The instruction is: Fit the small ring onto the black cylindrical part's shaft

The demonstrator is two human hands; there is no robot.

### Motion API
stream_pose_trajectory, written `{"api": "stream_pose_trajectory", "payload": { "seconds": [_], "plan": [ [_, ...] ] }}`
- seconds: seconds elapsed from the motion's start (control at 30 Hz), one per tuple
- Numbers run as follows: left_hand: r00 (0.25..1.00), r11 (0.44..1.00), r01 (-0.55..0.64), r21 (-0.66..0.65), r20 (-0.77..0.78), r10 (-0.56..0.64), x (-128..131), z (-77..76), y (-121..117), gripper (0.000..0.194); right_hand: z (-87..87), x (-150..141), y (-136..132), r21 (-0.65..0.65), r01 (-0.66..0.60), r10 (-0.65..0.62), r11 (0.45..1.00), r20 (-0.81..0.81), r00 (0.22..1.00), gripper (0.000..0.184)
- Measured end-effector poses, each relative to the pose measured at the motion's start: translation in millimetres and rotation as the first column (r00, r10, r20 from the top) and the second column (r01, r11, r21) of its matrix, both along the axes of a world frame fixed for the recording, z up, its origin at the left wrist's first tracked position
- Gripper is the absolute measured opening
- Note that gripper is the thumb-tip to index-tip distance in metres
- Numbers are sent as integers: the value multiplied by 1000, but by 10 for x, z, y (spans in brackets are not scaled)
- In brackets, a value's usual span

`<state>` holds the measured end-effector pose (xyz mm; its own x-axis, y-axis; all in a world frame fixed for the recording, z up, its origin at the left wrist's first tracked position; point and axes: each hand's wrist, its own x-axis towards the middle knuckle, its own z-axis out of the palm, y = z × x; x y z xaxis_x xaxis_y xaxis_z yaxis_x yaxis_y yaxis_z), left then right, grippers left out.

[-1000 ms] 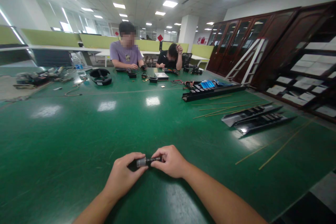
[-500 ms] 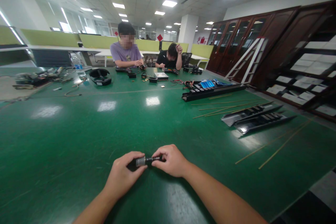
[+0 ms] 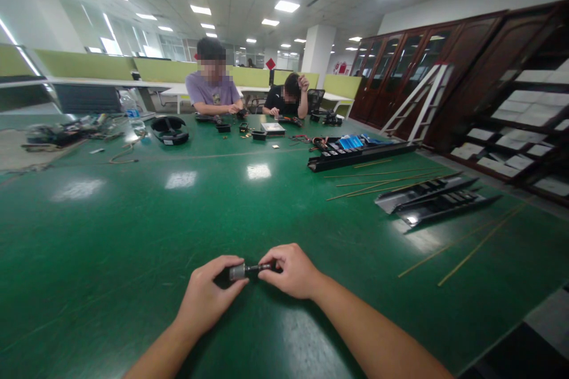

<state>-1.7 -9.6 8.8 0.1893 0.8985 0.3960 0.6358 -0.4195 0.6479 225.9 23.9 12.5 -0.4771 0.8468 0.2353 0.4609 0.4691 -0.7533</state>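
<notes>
Low over the near part of the green table point(image 3: 146, 237), both hands meet at a small cylindrical part point(image 3: 238, 272), black with a silver-grey band. Its exact kind is not clear. My left hand point(image 3: 208, 290) is closed around the thick silver end, thumb below and index finger above. A thin dark shaft-like section point(image 3: 252, 269) reaches from the thick end to the right. My right hand point(image 3: 293, 272) pinches that thin section between thumb and fingers. The part lies roughly level, and its outer ends are partly hidden by my fingers.
To the right lie black channel-shaped pieces point(image 3: 444, 210) and several thin yellowish rods point(image 3: 478, 249). Behind them a long black rail point(image 3: 364, 157) holds blue items. Two people point(image 3: 212, 92) sit across the table among small black parts. A black headset point(image 3: 169, 131) stands at the far left.
My hands and the held part have stayed almost in place, with only slight finger shifts. Across the table, the person in purple has moved slightly.
</notes>
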Motion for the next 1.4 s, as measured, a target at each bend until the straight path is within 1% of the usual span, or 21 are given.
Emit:
{"api": "stream_pose_trajectory", "payload": {
  "seconds": [0.4, 0.6, 0.93, 1.4],
  "plan": [
    [1000, 1000, -14, -2, 15, 14, 1, 9, 4, 25, -15, 18, 18, 21, 2, -1, 1000, -11, 1000, 13],
    [1000, 999, -23, -37, 20, 24, -6, 13, -15, 25, 13, 37, 26, 38, 6, -6, 999, 4, 1000, 12],
    [999, 996, -39, -78, 15, 40, -16, -39, 16, 27, -9, 59, 42, 74, -3, 4, 997, -14, 1000, 11],
    [998, 993, -56, -99, 22, 59, -25, -30, 8, 26, -21, 79, 51, 66, 6, -6, 998, 6, 1000, 13]
  ]
}}
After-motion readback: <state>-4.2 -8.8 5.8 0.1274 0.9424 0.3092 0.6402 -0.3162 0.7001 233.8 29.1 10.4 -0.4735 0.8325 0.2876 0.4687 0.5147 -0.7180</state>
